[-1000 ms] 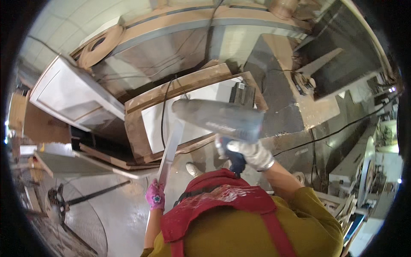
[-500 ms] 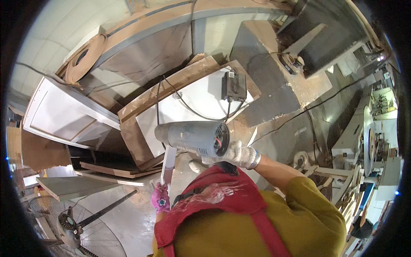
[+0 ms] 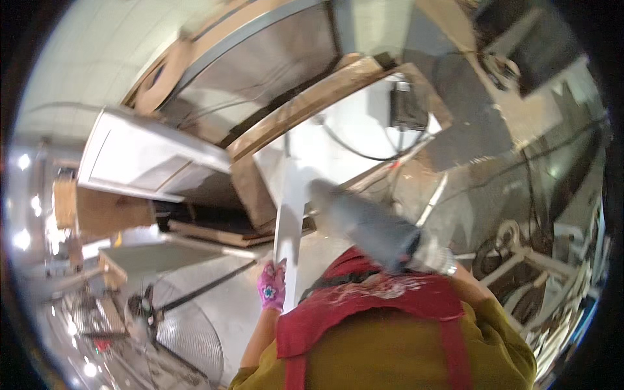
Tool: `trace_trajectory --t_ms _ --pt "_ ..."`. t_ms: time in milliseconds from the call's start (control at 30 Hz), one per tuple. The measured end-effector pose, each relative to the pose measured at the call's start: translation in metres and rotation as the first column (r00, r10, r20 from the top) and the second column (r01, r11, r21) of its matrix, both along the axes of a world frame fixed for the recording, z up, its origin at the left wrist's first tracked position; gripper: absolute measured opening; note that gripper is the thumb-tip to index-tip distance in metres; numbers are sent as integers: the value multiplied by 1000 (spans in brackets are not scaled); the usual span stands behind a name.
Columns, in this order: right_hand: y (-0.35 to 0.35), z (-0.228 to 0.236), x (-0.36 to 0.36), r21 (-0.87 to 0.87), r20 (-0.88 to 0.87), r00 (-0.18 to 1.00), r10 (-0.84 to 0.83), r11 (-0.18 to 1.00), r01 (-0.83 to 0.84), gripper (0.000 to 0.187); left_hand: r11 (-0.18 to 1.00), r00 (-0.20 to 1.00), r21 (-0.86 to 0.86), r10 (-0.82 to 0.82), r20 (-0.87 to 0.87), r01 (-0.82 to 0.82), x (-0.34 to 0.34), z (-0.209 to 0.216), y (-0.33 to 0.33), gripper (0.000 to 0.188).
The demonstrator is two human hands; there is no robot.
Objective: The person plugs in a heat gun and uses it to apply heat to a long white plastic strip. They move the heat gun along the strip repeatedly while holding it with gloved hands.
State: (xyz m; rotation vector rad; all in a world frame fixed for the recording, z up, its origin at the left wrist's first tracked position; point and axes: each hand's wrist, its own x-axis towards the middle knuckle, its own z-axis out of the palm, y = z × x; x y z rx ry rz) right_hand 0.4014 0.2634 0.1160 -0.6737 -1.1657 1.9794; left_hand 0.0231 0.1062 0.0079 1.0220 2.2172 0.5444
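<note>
Left hand (image 3: 270, 287): pink-gloved, lower centre, fingers closed on the white strip's edge.
White strip (image 3: 288, 227): slants up mid-frame; lower end lost beside the red apron (image 3: 325, 315), upper end hard to tell from the white panel (image 3: 354, 133) behind.
Grey tool (image 3: 374, 227): centre, blurred; whether it touches the strip, cannot tell.
Right hand (image 3: 434, 257): white-gloved, right of centre, holding the tool, fingers mostly hidden.
White cabinet (image 3: 133, 153): upper left; contents cannot be made out.
Dark box (image 3: 408, 107): upper right, on the panel; interior hidden.

White strip (image 3: 288, 234) looks smooth; apron (image 3: 325, 309), matt cloth; blurred grey tool (image 3: 370, 226), perhaps plastic.
</note>
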Motion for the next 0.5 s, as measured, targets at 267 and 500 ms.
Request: trace_trajectory --t_ms 267,500 --pt "-8 15 69 -97 237 938 -253 954 282 52 975 969 174 -95 -228 136 -17 -5 105 39" --pt "-25 58 111 110 478 826 -300 953 282 36 955 996 285 59 66 -76 -48 -135 191 22"
